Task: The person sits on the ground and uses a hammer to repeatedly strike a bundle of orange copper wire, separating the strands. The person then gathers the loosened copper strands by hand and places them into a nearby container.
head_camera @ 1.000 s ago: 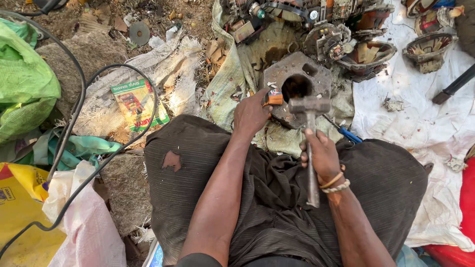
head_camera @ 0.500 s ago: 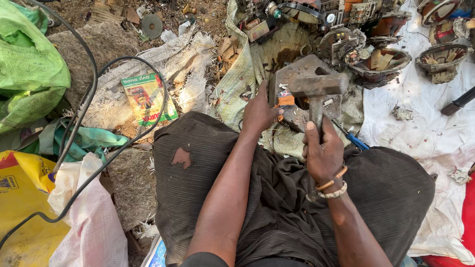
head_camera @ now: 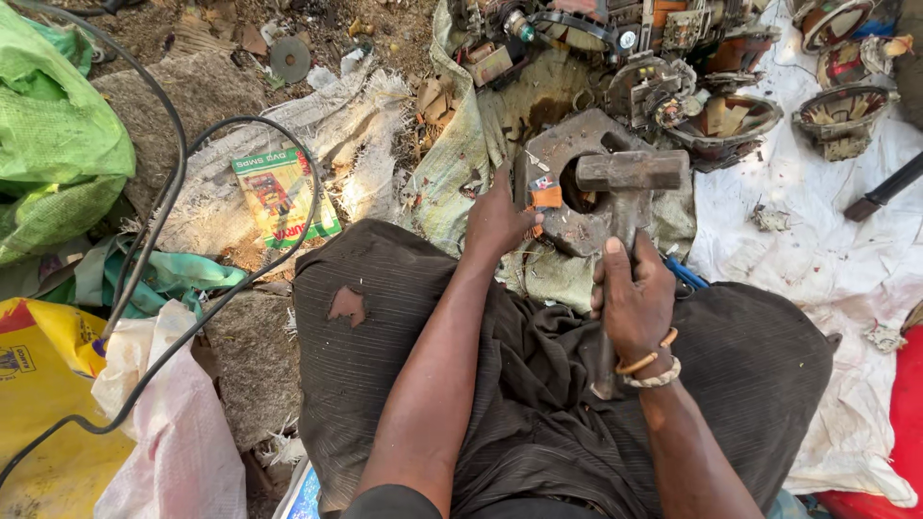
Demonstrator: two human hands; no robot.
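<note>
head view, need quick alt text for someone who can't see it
Seen from above, a seated person's right hand grips a hammer raised over a thick metal block with a round hole, while the left hand steadies a small orange part on it. Scrap metal parts and sacks lie around.

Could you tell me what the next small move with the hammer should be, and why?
Probably a short downward tap: the right hand holds the hammer with its head over the hole in the metal block, while the left hand steadies an orange part at its edge.
</note>
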